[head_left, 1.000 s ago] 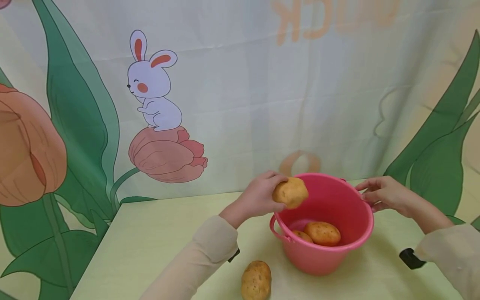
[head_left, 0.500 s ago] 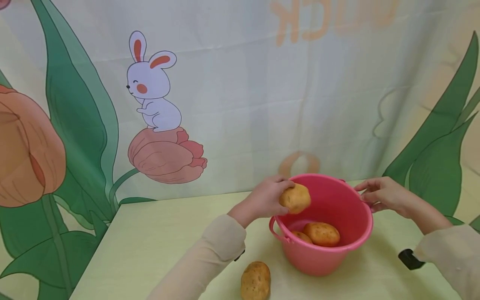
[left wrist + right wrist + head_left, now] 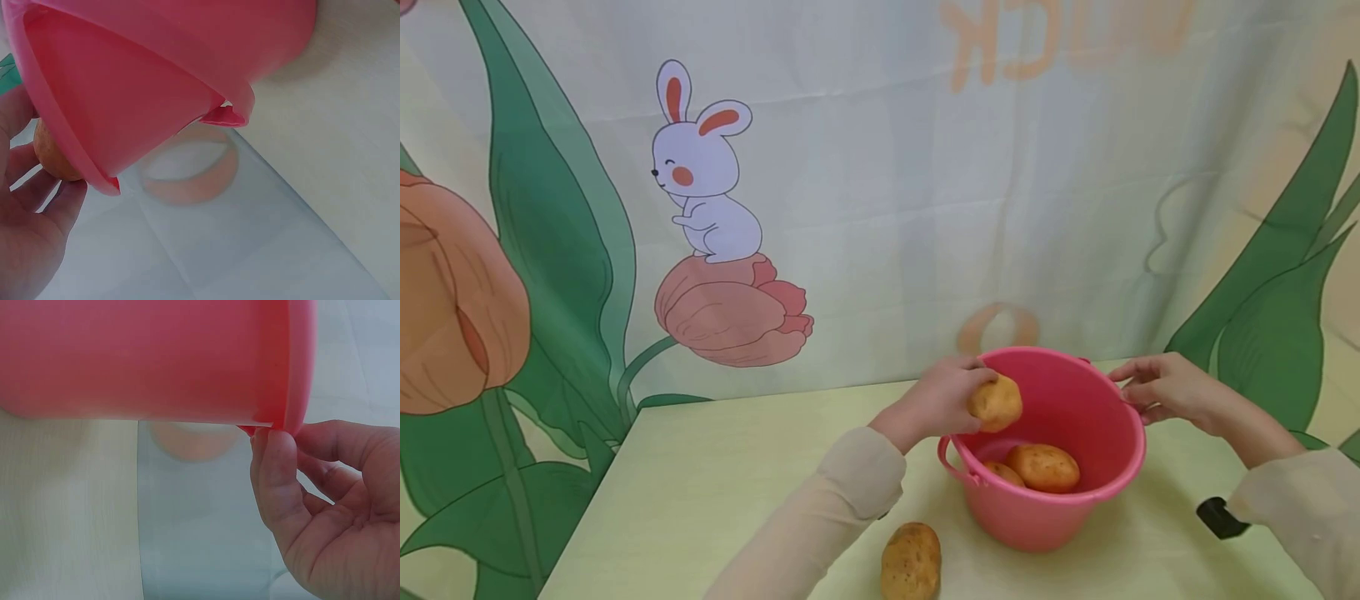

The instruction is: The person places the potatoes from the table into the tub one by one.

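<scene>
Holding a potato [image 3: 997, 406] between thumb and fingers, the left hand [image 3: 942, 400] is at the left rim of the pink bucket [image 3: 1030, 521], and in the head view the potato overlaps the opening. The hand grasps it from the side, which I suppose leaves the underside free. In the left wrist view the rim covers part of this potato, so I cannot tell whether they touch.

On the opposite side, the right hand [image 3: 1176, 387] pinches the rim between its thumb and fingers; the right wrist view shows this clearly. Such a light grip is probably meant to steady the bucket, and it keeps the hand outside the opening.

The bucket seems to stand upright on the pale table [image 3: 722, 467], with its mouth visible to the person, perhaps for easy reaching from both sides. Its handle [image 3: 953, 467] hangs down at the left, away from the opening. Inside lie two potatoes: one whole in view [image 3: 1043, 468], the other [image 3: 1002, 473] partly hidden behind the near rim. One more potato [image 3: 912, 560] rests on the table, before the bucket and near the left sleeve [image 3: 865, 471], apparently within easy reach.
</scene>
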`<state>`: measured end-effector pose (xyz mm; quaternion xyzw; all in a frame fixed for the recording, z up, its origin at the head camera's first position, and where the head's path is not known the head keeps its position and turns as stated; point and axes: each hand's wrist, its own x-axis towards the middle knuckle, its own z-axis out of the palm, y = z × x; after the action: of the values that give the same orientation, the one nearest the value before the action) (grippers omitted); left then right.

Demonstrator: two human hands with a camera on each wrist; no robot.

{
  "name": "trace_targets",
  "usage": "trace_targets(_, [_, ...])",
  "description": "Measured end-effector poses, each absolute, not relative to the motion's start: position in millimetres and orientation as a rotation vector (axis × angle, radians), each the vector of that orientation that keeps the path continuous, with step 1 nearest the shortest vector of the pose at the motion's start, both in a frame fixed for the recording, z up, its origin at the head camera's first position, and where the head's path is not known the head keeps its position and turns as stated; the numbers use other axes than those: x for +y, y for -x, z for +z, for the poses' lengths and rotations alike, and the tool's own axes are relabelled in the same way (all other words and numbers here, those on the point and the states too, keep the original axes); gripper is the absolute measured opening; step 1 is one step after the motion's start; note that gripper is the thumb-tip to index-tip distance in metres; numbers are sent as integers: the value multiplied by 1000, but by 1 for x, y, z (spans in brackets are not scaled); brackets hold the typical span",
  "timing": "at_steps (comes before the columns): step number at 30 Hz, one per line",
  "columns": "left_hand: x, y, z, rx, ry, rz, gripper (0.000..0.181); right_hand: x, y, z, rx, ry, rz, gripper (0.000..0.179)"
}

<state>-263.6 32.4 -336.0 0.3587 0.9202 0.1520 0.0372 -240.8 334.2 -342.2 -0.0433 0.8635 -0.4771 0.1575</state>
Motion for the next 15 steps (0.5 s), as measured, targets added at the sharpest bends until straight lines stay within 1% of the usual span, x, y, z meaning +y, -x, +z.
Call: trace_targets(15, [43, 268, -343, 2878, -1100, 279, 61, 335, 240, -343, 2475, 137, -1372, 45])
